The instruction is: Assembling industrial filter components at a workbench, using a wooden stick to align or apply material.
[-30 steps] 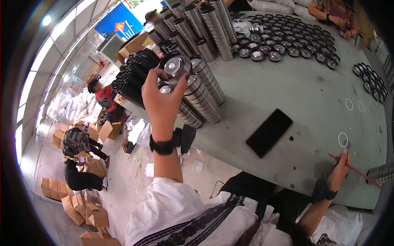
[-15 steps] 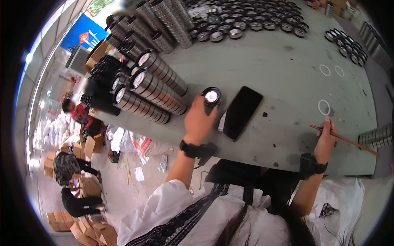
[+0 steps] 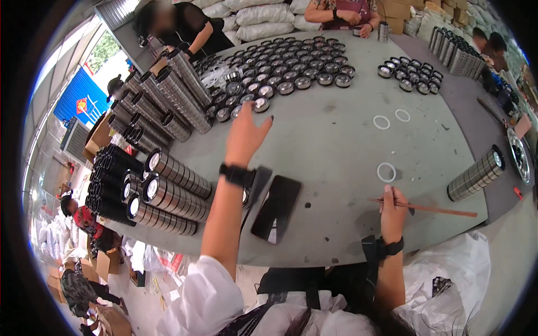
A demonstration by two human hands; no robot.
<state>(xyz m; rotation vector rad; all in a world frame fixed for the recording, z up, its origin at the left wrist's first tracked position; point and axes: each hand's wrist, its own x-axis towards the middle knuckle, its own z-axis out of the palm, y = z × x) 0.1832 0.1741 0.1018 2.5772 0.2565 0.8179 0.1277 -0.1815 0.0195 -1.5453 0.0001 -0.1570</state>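
My left hand [image 3: 245, 136] reaches far forward over the table, thumb and fingers apart. Its fingertips are at the near edge of a spread of round black-rimmed metal caps, beside one cap [image 3: 261, 105]; whether they touch a cap I cannot tell. Another cap [image 3: 245, 196] peeks out from behind my left forearm, next to a black smartphone [image 3: 276, 210] lying flat. In my right hand [image 3: 393, 215] a thin reddish-brown stick [image 3: 434, 210] is pinched, pointing sideways just above the table. A white ring [image 3: 386, 172] lies just beyond the right fingertips.
Stacks of metal caps [image 3: 176, 193] and taller stacks [image 3: 179, 78] line the left side. Two white rings [image 3: 381, 122] lie farther back. A leaning stack [image 3: 476, 173] stands at the right edge, and a cap group [image 3: 411, 74] sits behind. Co-workers [image 3: 344, 14] are across the table.
My left hand has left the single cap beside the phone and stretched forward to the far caps. The view has tilted up. The right hand still grips the stick.
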